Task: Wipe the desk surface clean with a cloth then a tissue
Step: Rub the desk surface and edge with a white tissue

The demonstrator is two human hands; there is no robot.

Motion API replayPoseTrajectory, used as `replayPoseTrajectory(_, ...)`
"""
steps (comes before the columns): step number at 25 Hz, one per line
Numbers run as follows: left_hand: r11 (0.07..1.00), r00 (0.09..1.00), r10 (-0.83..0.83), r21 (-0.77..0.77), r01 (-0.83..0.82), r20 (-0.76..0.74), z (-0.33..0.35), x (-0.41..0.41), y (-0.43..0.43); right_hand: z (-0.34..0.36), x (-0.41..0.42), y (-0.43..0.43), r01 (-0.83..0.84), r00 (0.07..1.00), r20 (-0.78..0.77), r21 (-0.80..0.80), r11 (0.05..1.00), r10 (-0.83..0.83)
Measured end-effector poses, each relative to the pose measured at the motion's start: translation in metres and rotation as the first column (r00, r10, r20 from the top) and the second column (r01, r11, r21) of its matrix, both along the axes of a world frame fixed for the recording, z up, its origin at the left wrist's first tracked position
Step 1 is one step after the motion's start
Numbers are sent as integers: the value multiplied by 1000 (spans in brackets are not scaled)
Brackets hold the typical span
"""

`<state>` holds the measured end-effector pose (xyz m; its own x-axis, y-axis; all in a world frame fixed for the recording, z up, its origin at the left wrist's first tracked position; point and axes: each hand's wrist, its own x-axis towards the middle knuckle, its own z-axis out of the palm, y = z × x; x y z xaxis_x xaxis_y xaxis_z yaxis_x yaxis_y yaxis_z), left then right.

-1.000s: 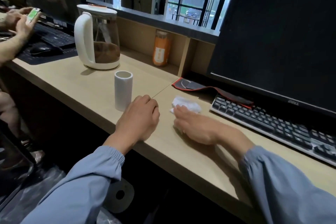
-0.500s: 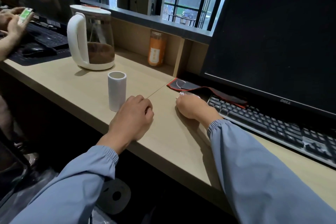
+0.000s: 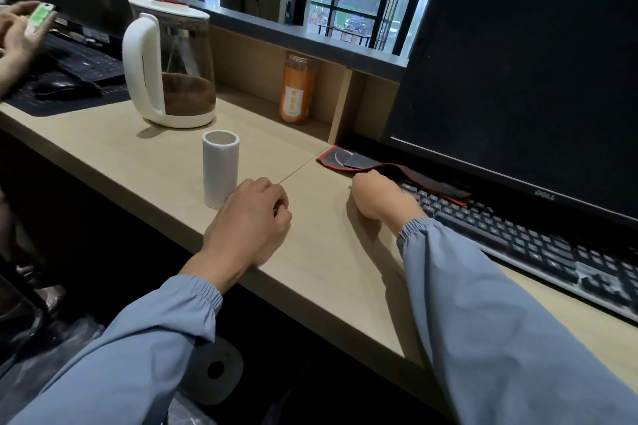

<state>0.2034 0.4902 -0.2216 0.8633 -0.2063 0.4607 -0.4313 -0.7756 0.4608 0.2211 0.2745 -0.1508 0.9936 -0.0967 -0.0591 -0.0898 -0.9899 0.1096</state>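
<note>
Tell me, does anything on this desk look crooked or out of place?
Yes: the red-edged mouse pad is rumpled, one end flat on the desk, the other riding up over the back corner of the keyboard, beside the right hand. No spill shows.

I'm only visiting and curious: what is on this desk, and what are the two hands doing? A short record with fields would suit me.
Setting: wooden desk under a window
Left hand: rests loosely curled near the desk's front edge, holding nothing
Right hand: curled, at the edge of the black mouse pad beside the keyboard; anything it holds is hidden
Beside left hand: upright white roll
Farther back: glass kettle with a white handle, orange bottle
Right side: dark monitor
</note>
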Motion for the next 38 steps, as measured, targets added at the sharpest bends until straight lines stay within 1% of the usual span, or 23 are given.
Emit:
replayPoseTrajectory(3,1000,1000,1,2,-1,-2,0,0,-1,-4,-17,10,-22,1000,8,-10,1000,22)
replayPoseTrajectory(4,1000,1000,7,2,-7,1,0,0,0,-3,-19,8,-49,999,3,-30,998,49)
replayPoseTrajectory(6,1000,1000,1,2,-1,-2,2,-2,0,-3,-9,-1,-43,999,-13,-77,996,42)
replayPoseTrajectory(8,1000,1000,-3,8,3,-1,2,-3,0,-1,-9,-1,-48,998,31,-94,994,51)
replayPoseTrajectory(11,1000,1000,3,12,-3,2,0,0,0,-20,-35,13,-164,984,45,-147,976,172)
replayPoseTrajectory(13,1000,1000,10,14,-10,2,-3,2,-1,-25,-51,13,-247,969,-10,-133,960,248)
replayPoseTrajectory(14,1000,1000,15,13,-15,-4,-3,2,-1,-19,-51,8,-216,976,-16,-144,966,216)
replayPoseTrajectory(16,1000,1000,9,23,-9,-21,-1,2,-1,-4,-32,-2,-103,995,-17,-152,983,102)
replayPoseTrajectory(17,1000,1000,6,27,-5,-23,-1,1,-1,-3,-24,-3,-83,996,-4,-156,984,84)
replayPoseTrajectory(18,1000,1000,8,28,-7,-24,0,0,-1,-3,-23,2,-96,995,3,-176,980,98)
replayPoseTrajectory(20,1000,999,12,18,-12,-29,0,-1,-1,-14,-40,17,-201,978,13,-215,956,208)
replayPoseTrajectory(22,1000,1000,15,22,-14,-25,0,-1,-2,-24,-59,18,-328,943,1,-172,929,333)
replayPoseTrajectory(23,1000,999,16,27,-15,-29,0,-3,-2,-22,-66,13,-341,937,32,-138,930,349)
replayPoseTrajectory(25,1000,999,15,26,-15,-30,1,-2,-2,-9,-60,0,-307,945,82,-102,946,316)
replayPoseTrajectory(27,1000,1000,16,27,-15,-25,2,-2,-2,-8,-66,4,-313,938,125,-91,945,323)
replayPoseTrajectory(29,1000,1000,16,27,-15,-19,2,-1,-2,-22,-92,26,-424,892,139,-76,902,431)
replayPoseTrajectory(30,999,1000,16,29,-16,-17,2,-1,-2,-27,-110,34,-511,848,142,-31,859,510)
replayPoseTrajectory(31,999,1000,17,32,-17,-19,3,-1,-2,-27,-120,34,-562,820,126,-5,827,558)
replayPoseTrajectory(32,999,1000,17,32,-16,-27,3,-1,-2,-17,-122,29,-557,826,125,30,830,549)
replayPoseTrajectory(35,999,1000,13,30,-12,-27,4,-5,-1,7,-92,-3,-405,906,114,-39,913,407)
replayPoseTrajectory(36,999,1000,13,33,-13,-22,4,-5,-1,6,-96,0,-391,912,104,-65,918,396)
replayPoseTrajectory(37,999,1000,16,35,-16,-20,3,-4,-1,-3,-105,8,-421,897,112,-69,904,427)
replayPoseTrajectory(38,999,1000,19,36,-18,-20,2,-3,-1,-15,-122,22,-465,881,96,-7,885,464)
